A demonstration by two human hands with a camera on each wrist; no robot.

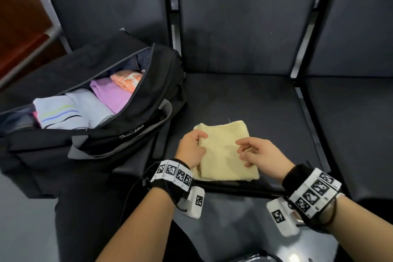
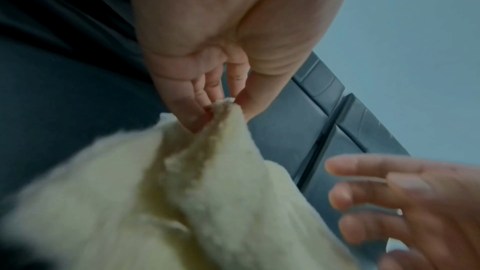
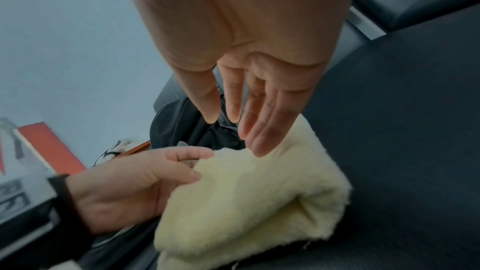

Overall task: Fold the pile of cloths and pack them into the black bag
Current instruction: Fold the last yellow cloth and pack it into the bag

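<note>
A folded pale yellow cloth lies on the dark seat in front of me. My left hand pinches its left edge between thumb and fingers; the cloth bunches up at the pinch. My right hand hovers just above the cloth's right side with straight, relaxed fingers, holding nothing. The yellow cloth shows a thick rolled fold at its near edge. The black bag stands open to the left, with folded white, lilac and orange cloths inside.
A row of dark padded seats with backrests runs across the back. A brown wooden piece of furniture stands at the far left. The bag's grey strap hangs toward the yellow cloth.
</note>
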